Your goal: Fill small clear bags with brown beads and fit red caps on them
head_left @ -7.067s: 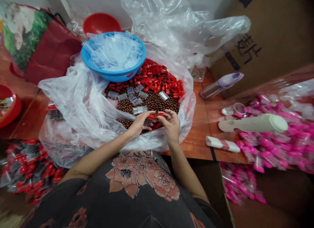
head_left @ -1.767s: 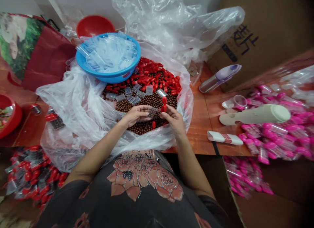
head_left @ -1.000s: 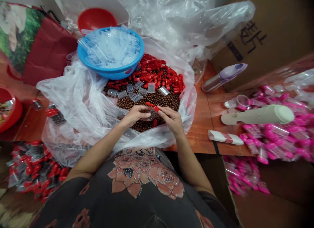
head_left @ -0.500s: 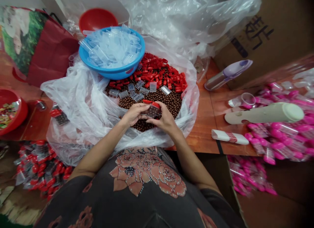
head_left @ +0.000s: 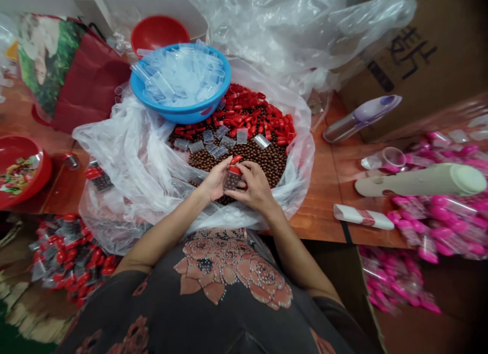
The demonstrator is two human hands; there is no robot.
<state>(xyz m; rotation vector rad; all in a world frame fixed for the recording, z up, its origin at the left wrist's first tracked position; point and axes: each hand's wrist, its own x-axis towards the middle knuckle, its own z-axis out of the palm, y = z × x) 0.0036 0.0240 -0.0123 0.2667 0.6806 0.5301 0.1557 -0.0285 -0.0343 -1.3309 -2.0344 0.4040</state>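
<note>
Both my hands meet over a heap of small brown balls (head_left: pixel 263 158) lying in a big clear plastic bag (head_left: pixel 125 155). My left hand (head_left: pixel 215 180) and my right hand (head_left: pixel 254 185) are closed together round one small clear tube (head_left: pixel 231 178) filled with brown balls, with a red cap at its top. Behind the balls lies a pile of loose red caps (head_left: pixel 251 115). Several empty clear tubes (head_left: pixel 213 140) rest on the heap. A blue bowl (head_left: pixel 181 112) full of empty clear tubes sits at the bag's far edge.
A red bowl (head_left: pixel 160 31) stands behind the blue one, another red bowl (head_left: pixel 23 166) at far left. Finished red-capped tubes (head_left: pixel 64 252) pile at lower left. At right lie pink-capped tubes (head_left: pixel 438 227), a cream bottle (head_left: pixel 419 181), a purple-lidded bottle (head_left: pixel 358 117) and a cardboard box (head_left: pixel 419 54).
My right hand brought a red cap onto the filled tube held in my left hand; both hands now close round the capped tube, a little nearer my body.
</note>
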